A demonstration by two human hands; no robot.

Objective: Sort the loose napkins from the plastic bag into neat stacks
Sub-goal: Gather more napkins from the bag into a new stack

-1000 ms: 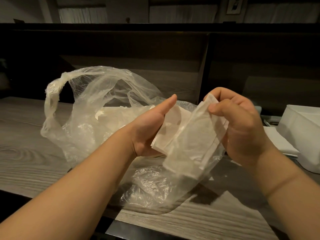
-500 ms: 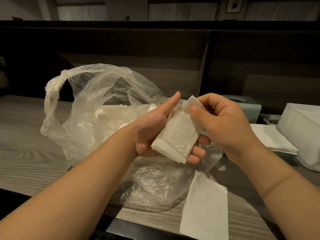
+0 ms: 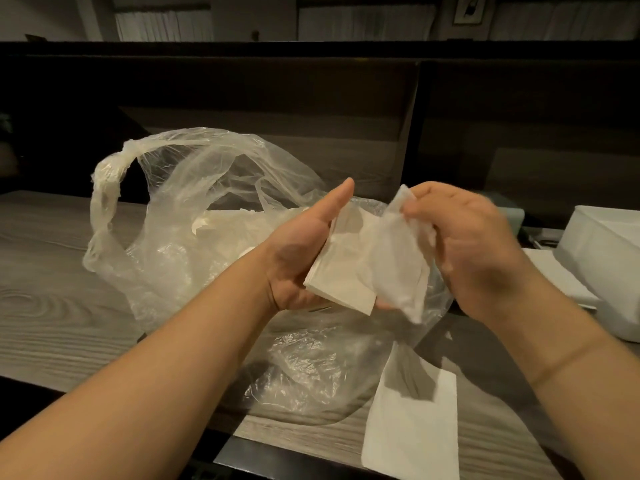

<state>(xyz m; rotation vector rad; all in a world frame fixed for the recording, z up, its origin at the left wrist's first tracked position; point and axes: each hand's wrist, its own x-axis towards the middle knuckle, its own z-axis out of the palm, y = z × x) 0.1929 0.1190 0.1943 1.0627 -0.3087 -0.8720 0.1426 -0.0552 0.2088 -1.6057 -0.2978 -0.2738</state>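
Plastic bag (image 3: 194,237), holding loose napkins, lies crumpled on the wooden table (image 3: 52,289) behind both hands. Left hand (image 3: 298,258) grips a napkin stack (image 3: 341,271), thumb extended. Right hand (image 3: 474,251) pinches a single napkin (image 3: 398,258) just beside the stack; another flat napkin (image 3: 415,427) lies near the table edge.

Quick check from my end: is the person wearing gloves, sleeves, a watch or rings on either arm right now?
None show. The left hand and right hand are bare, without gloves, and both forearms are uncovered as far as the frame's lower edge, so no sleeve is in view. No watch, band or ring is visible. The right hand is motion-blurred, so a thin ring there can't be ruled out.
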